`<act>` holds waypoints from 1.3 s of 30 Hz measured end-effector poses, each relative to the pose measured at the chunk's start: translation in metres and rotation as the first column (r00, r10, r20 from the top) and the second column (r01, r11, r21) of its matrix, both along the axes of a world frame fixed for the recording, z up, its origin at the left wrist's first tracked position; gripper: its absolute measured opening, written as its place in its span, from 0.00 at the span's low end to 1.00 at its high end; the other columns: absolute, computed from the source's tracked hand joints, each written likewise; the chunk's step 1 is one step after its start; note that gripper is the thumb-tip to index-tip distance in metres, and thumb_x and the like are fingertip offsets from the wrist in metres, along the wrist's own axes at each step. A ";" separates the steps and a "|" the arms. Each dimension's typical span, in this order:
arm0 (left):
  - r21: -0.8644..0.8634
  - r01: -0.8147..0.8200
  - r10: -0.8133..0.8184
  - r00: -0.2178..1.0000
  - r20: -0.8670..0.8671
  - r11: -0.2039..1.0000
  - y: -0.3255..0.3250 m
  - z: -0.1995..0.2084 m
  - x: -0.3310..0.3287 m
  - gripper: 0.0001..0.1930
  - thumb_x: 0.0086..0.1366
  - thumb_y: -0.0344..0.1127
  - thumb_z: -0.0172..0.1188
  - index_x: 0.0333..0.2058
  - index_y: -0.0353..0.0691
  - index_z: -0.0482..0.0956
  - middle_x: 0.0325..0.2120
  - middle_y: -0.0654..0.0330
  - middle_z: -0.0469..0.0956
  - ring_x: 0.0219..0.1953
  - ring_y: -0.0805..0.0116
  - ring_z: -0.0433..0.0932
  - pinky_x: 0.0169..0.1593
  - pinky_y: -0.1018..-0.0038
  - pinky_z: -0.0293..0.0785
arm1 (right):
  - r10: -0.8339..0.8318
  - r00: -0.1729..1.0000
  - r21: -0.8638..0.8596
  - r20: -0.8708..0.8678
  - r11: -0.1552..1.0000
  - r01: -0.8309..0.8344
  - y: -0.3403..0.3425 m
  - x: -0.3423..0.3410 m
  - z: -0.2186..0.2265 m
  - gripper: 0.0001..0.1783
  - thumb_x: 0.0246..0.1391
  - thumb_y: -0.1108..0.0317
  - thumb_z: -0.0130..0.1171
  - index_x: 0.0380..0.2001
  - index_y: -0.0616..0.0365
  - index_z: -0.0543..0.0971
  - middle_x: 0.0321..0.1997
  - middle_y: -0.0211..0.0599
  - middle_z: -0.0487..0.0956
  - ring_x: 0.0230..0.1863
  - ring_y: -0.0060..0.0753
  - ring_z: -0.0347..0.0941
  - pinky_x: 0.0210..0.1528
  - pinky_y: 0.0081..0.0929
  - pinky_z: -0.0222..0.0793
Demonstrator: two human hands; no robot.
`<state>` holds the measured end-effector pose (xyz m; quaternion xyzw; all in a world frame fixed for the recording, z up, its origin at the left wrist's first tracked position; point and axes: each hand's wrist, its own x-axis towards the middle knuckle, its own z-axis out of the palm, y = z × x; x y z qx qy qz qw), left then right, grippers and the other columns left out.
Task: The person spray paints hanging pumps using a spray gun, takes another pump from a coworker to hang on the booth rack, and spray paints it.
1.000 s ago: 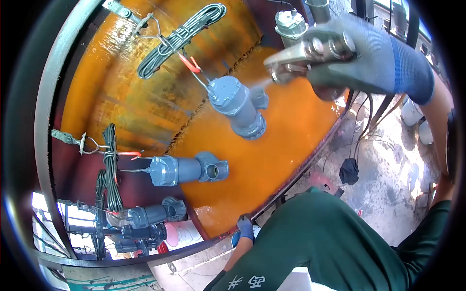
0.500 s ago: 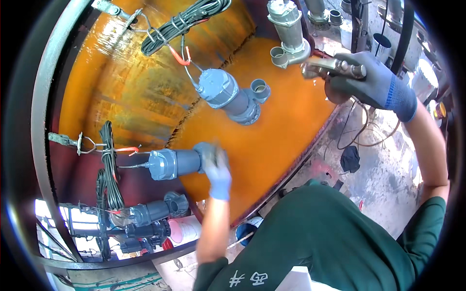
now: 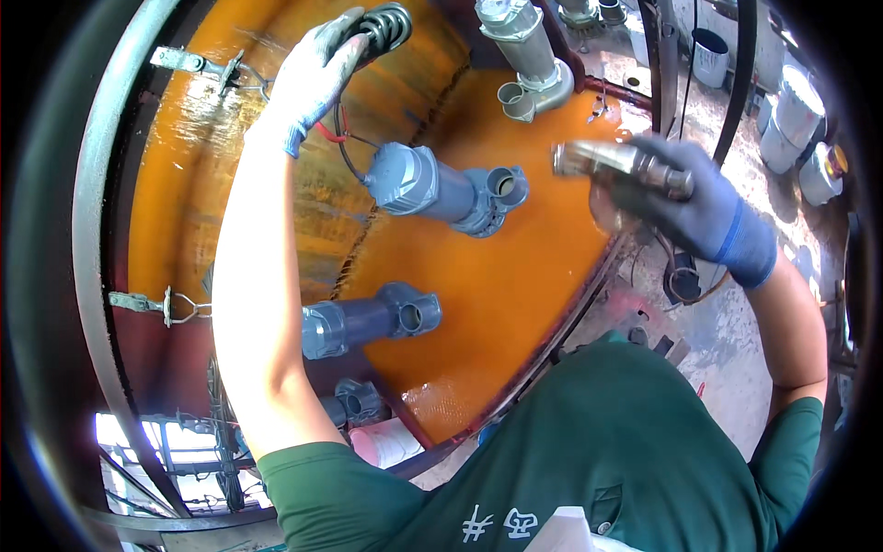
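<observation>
Against orange panels (image 3: 497, 304), left fingers (image 3: 342, 64) clasp coiled cable (image 3: 388, 30) while right fingers (image 3: 644, 198) grip a spray gun (image 3: 621, 160).

We see a pale, stained floor (image 3: 727, 336) on the right, with a pink smear (image 3: 627, 302) across it. Directly on it, we find a dark bundle (image 3: 682, 283), a pale bucket (image 3: 710, 70) with a dark inside and, farther right, more pale buckets (image 3: 796, 121). Left of the floor, we have an orange-coated tray (image 3: 515, 294), its edge dark red; a wet sheen (image 3: 437, 405) lies on its near end.
</observation>
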<state>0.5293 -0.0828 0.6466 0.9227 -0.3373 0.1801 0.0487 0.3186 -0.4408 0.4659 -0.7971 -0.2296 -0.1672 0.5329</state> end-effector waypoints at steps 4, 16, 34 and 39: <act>-0.086 -0.013 0.002 0.992 -0.125 0.996 -0.002 0.004 -0.008 0.24 0.76 0.44 0.54 0.66 0.43 0.73 0.59 0.49 0.75 0.57 0.61 0.79 0.58 0.70 0.77 | 0.180 0.983 0.018 0.047 0.983 -0.181 -0.002 0.006 0.019 0.23 0.58 0.64 0.72 0.53 0.61 0.77 0.36 0.36 0.80 0.42 0.28 0.79 0.47 0.30 0.76; 0.061 -0.085 0.084 0.996 0.021 0.994 0.015 0.022 -0.020 0.25 0.76 0.45 0.52 0.65 0.37 0.72 0.62 0.44 0.74 0.65 0.51 0.72 0.70 0.61 0.64 | 0.381 0.924 -0.403 0.017 0.849 -0.343 0.010 0.006 0.081 0.29 0.60 0.61 0.71 0.59 0.61 0.75 0.48 0.43 0.80 0.46 0.36 0.81 0.48 0.33 0.79; -0.928 -0.222 0.263 0.954 -0.143 0.299 0.088 -0.237 -0.288 0.28 0.76 0.53 0.50 0.45 0.26 0.80 0.40 0.50 0.82 0.42 0.64 0.80 0.49 0.67 0.77 | 0.417 0.906 -0.559 0.072 0.769 -0.309 0.076 0.017 0.127 0.26 0.53 0.67 0.73 0.54 0.61 0.78 0.37 0.42 0.79 0.37 0.35 0.80 0.40 0.32 0.76; -0.867 -0.494 0.292 0.820 -0.492 -0.071 0.121 -0.358 -0.341 0.18 0.75 0.44 0.54 0.41 0.33 0.81 0.38 0.56 0.82 0.42 0.66 0.81 0.52 0.67 0.79 | 0.240 0.970 -0.369 -0.046 0.898 -0.240 0.040 0.031 0.101 0.23 0.59 0.66 0.69 0.55 0.61 0.78 0.44 0.40 0.81 0.42 0.33 0.79 0.46 0.31 0.76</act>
